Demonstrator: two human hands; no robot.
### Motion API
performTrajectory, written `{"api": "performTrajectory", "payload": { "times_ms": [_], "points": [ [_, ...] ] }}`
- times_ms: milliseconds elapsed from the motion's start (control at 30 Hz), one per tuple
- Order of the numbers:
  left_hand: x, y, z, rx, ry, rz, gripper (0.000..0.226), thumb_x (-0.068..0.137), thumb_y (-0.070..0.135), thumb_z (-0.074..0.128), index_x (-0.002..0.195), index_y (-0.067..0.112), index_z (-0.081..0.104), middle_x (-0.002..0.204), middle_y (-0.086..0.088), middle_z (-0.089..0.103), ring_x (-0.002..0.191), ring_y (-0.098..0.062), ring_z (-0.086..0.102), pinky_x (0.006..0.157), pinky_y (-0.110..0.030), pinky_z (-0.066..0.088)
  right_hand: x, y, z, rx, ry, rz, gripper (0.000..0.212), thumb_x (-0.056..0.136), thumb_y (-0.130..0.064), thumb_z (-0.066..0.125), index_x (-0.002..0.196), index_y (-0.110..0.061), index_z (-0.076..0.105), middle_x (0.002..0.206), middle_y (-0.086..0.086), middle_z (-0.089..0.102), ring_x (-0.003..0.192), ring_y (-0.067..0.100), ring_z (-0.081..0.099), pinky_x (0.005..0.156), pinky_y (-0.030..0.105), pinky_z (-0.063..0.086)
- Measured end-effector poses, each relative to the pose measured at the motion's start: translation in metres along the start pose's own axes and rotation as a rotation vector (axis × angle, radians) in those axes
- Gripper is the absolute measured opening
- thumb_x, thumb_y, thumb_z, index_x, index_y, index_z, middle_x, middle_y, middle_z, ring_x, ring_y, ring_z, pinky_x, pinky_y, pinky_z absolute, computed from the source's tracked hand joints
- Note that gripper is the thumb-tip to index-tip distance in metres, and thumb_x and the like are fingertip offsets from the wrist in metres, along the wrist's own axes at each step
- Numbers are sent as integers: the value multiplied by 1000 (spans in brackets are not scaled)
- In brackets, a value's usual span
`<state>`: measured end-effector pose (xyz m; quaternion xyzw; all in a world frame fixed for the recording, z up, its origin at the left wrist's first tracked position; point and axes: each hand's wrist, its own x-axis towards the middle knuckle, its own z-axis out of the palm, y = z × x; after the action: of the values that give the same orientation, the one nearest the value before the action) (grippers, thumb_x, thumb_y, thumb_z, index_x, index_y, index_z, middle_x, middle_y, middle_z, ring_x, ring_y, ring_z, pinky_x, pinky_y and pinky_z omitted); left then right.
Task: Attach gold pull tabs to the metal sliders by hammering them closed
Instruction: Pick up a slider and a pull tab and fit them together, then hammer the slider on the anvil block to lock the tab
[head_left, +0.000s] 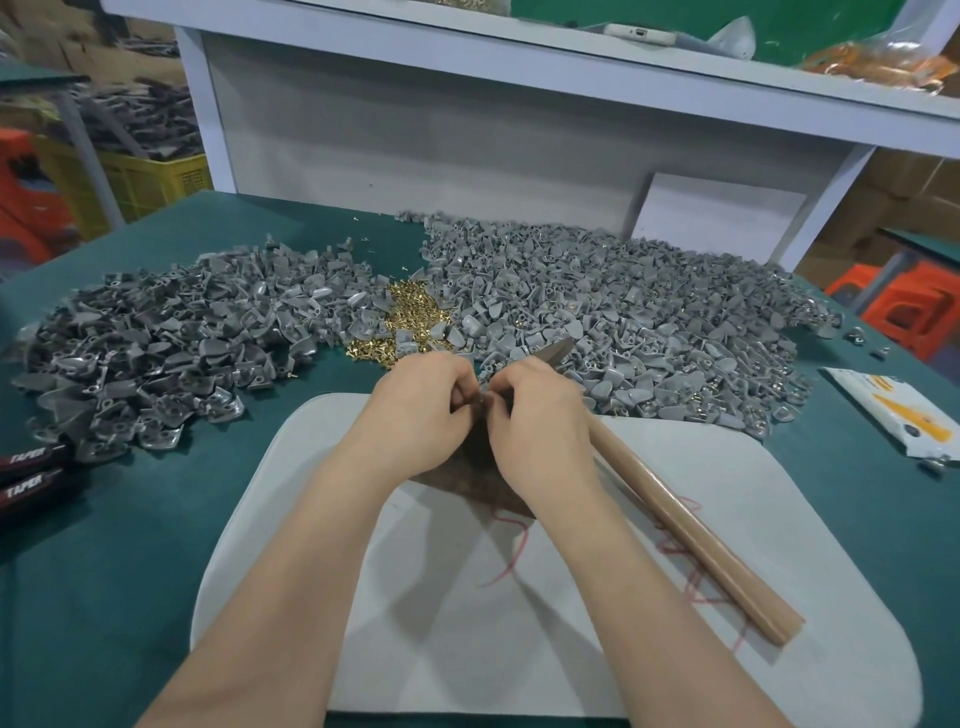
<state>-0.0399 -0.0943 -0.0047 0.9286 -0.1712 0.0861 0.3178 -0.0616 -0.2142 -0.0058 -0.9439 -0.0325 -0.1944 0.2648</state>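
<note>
My left hand (423, 408) and my right hand (535, 410) meet over a dark brown block (483, 478) on the white pad (779, 519). Both pinch a small grey slider (480, 402) between the fingertips; the piece is mostly hidden. A hammer with a wooden handle (691, 530) lies on the pad to the right, its head (553, 351) just behind my right hand. A small heap of gold pull tabs (408, 322) sits behind my hands. Grey metal sliders form one pile on the left (156, 343) and a larger pile on the right (623, 312).
The green table (104, 545) carries two black items marked TAPER (31, 473) at the left edge and a white and yellow packet (898, 410) at the right. A white shelf unit (467, 130) stands behind. Red thread (511, 551) lies on the pad.
</note>
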Motion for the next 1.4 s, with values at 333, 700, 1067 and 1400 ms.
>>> {"api": "performTrajectory", "payload": {
  "times_ms": [333,700,1067,1400],
  "points": [
    [1,-4,2,-30,18,-6,8,83,15,64,76,20,63,66,12,56,70,-10,55,67,-25,46,3,8,-1,165,-40,76,10,86,-10,60,85,-12,70,93,1,65,95,21,55,88,34,41],
    [0,-2,2,-11,13,-30,8,83,16,62,76,20,63,68,9,59,72,-13,57,67,-28,48,2,8,2,80,-12,10,11,87,-8,57,84,-12,67,93,0,60,88,20,55,78,28,40],
    [0,-5,1,-38,-18,-58,14,84,24,67,73,27,59,70,14,56,71,0,53,66,-24,44,13,68,-30,-257,-268,382,38,93,-45,51,99,-10,64,99,11,66,92,30,60,76,33,47],
    [0,-2,6,-22,118,-211,10,85,23,64,75,23,61,71,9,60,82,-19,60,75,-33,51,3,51,-56,52,-73,113,23,93,-23,53,116,-24,50,101,6,66,75,25,65,73,40,52]
  ]
}}
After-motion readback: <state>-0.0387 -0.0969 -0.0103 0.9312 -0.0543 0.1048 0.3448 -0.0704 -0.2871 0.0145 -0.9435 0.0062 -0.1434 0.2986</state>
